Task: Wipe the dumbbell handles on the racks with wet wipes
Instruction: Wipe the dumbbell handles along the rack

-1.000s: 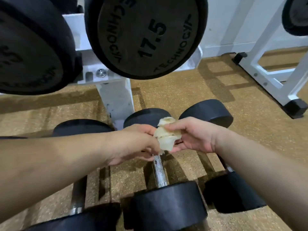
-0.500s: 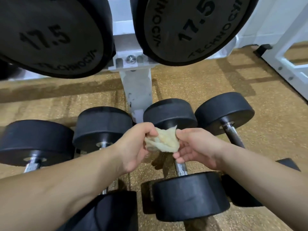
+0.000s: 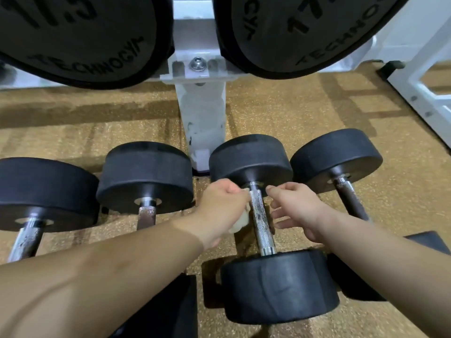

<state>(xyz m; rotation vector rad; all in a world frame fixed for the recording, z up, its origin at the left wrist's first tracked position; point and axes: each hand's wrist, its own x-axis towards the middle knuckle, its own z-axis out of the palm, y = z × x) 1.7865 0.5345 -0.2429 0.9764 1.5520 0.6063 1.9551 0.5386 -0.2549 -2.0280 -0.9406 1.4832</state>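
Several black dumbbells lie side by side on the speckled floor. The one in the middle point(image 3: 280, 286) has a worn metal handle point(image 3: 260, 220) running toward me. My left hand point(image 3: 222, 211) is closed around a crumpled pale wet wipe point(image 3: 240, 222), held against the handle's left side. My right hand point(image 3: 296, 208) hovers just right of the handle with fingers spread and nothing in it. To the left a second dumbbell point(image 3: 146, 176) shows a rusty handle point(image 3: 146, 217); a third dumbbell point(image 3: 336, 157) lies at the right.
Two large 17.5 dumbbell heads point(image 3: 73, 37) point(image 3: 300, 32) hang on the white rack point(image 3: 200, 64) overhead, whose post point(image 3: 202, 123) stands just behind the floor dumbbells. Another dumbbell point(image 3: 41, 191) lies far left. A white frame point(image 3: 424, 93) stands at the right.
My hands were both pinching the wipe above the handle. Now the right hand has let go and the left holds the wipe alone, lowered beside the handle. The view has shifted closer.
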